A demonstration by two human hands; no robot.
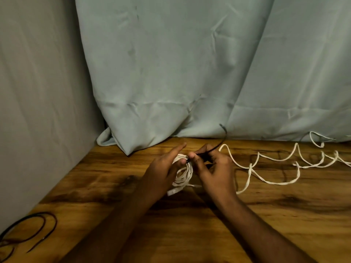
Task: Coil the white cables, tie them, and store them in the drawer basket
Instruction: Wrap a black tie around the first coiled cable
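Note:
A coiled white cable (184, 175) stands upright between my hands above the wooden table (275, 215). My left hand (163, 171) holds the coil from the left, index finger stretched out. My right hand (212, 168) pinches a black cable tie (221, 140) against the top of the coil; the tie's free tail arcs up to the right. A white plug end (173, 192) hangs below the coil. A second white cable (284, 168) lies loose in loops on the table to the right. No drawer basket is in view.
Pale blue cloth (171, 73) hangs behind the table and folds onto its back edge. A grey wall (38, 111) closes the left side. Several black ties or wires (32, 230) lie at the table's near left corner.

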